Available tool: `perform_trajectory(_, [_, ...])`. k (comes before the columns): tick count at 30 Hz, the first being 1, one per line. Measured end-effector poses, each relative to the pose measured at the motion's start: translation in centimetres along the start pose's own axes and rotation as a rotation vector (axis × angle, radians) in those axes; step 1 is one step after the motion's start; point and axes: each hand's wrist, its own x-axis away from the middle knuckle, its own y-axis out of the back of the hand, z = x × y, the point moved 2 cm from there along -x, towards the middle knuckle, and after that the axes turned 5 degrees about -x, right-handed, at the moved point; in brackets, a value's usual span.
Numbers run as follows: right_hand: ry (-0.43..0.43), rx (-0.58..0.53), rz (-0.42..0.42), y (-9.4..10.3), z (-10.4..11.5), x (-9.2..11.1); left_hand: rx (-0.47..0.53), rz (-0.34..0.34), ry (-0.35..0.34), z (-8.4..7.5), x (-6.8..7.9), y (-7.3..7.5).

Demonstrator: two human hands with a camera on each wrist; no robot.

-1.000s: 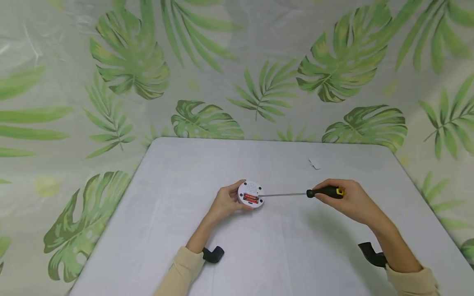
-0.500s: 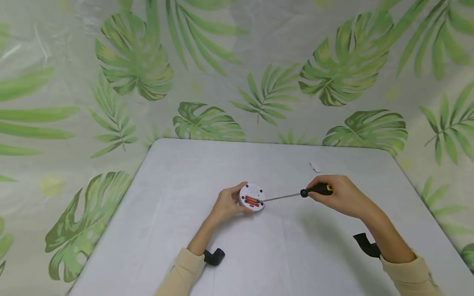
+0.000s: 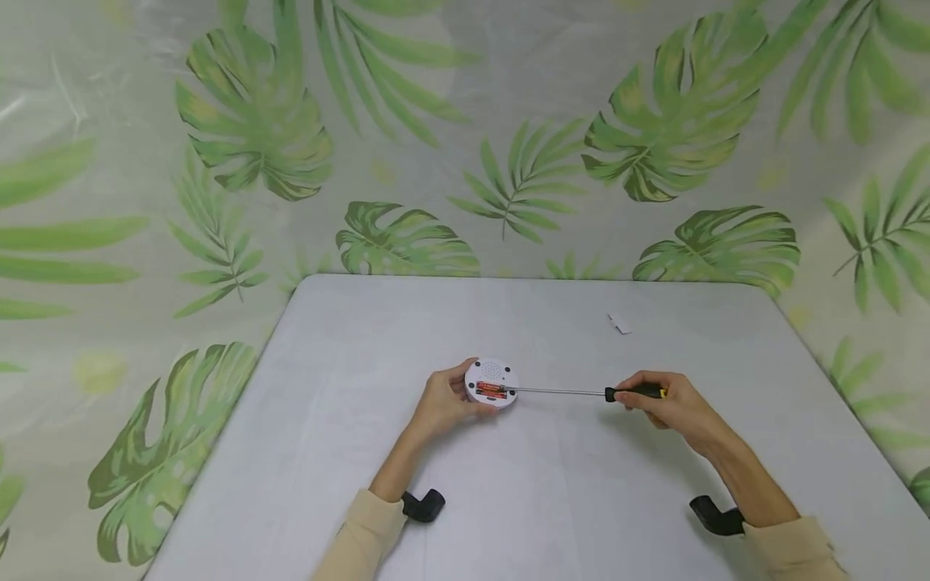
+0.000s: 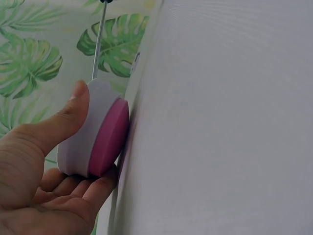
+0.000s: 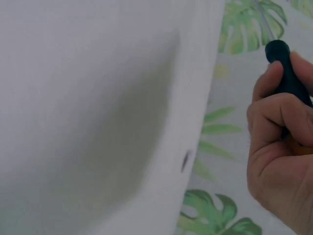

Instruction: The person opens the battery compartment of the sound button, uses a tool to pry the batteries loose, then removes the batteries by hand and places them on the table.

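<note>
A round white device (image 3: 492, 370) is tilted up over the middle of the table, its underside facing me. Speaker holes, dark feet and red batteries (image 3: 491, 390) in an uncovered compartment show on it. My left hand (image 3: 438, 403) grips its rim between thumb and fingers; the left wrist view shows its pink far side (image 4: 110, 139). From the right, my right hand (image 3: 686, 411) holds a screwdriver (image 3: 559, 391) by its black and yellow handle (image 5: 292, 81). The shaft lies nearly level, with its tip at the right end of the batteries; exact contact is too small to tell.
A small white piece (image 3: 619, 323) lies toward the back right of the white table (image 3: 363, 323). Behind the table hangs a leaf-patterned sheet (image 3: 407, 161). Black curved mounts (image 3: 424, 506) sit at both wrists.
The right hand shifted left, then back right and lower, levelling the screwdriver. Its tip stays by the battery compartment. The left hand keeps its grip, with the device moving only slightly.
</note>
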Motion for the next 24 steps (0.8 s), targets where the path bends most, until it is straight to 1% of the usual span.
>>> perform_trajectory(2, [-0.053, -0.053, 0.002, -0.1, -0.6, -0.1, 0.022, 0.004, 0.006, 0.1, 0.0, 0.1])
perform_trajectory(5, [-0.105, -0.094, 0.01, 0.0, -1.2, -0.1, 0.033, 0.009, 0.011, 0.1, -0.1, 0.1])
perform_trajectory(10, [-0.145, -0.135, 0.043, 0.1, -1.7, 0.0, 0.034, 0.01, 0.011, 0.2, 0.0, 0.2])
perform_trajectory(13, [-0.141, -0.143, 0.052, 0.2, -1.9, 0.0, 0.036, 0.016, 0.011, 0.1, 0.1, 0.2])
perform_trajectory(17, [-0.123, -0.146, 0.042, 0.3, -1.7, 0.1, 0.04, 0.015, 0.014, 0.2, 0.0, 0.3])
perform_trajectory(24, [-0.096, -0.079, 0.007, 0.7, -0.9, 0.4, 0.055, 0.011, 0.027, 0.5, 0.0, 0.5])
